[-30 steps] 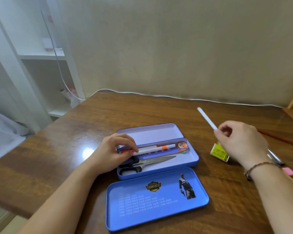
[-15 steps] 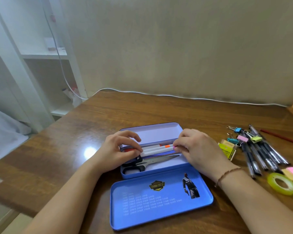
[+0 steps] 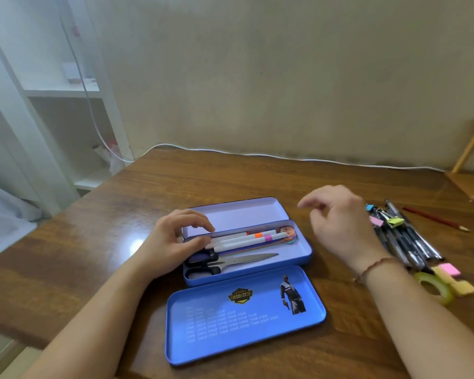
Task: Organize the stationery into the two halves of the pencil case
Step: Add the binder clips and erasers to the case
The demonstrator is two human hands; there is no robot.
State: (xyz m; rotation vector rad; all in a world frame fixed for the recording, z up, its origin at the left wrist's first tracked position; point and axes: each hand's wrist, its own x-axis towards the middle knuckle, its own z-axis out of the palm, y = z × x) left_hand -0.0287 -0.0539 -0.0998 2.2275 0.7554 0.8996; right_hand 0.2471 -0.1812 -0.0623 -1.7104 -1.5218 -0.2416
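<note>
Centrally on the table [image 3: 121, 214], the open case [image 3: 304, 250] held two white markers [image 3: 244, 239] and scissors [image 3: 230, 262] in its middle tray. Left hand [image 3: 170, 242] rested on the tray's left end, fingers loosely curled, thumb touching the marker ends. Right hand [image 3: 342, 225] hovered empty, fingers apart, between case and pens [image 3: 405, 242] near the right edge.
</note>
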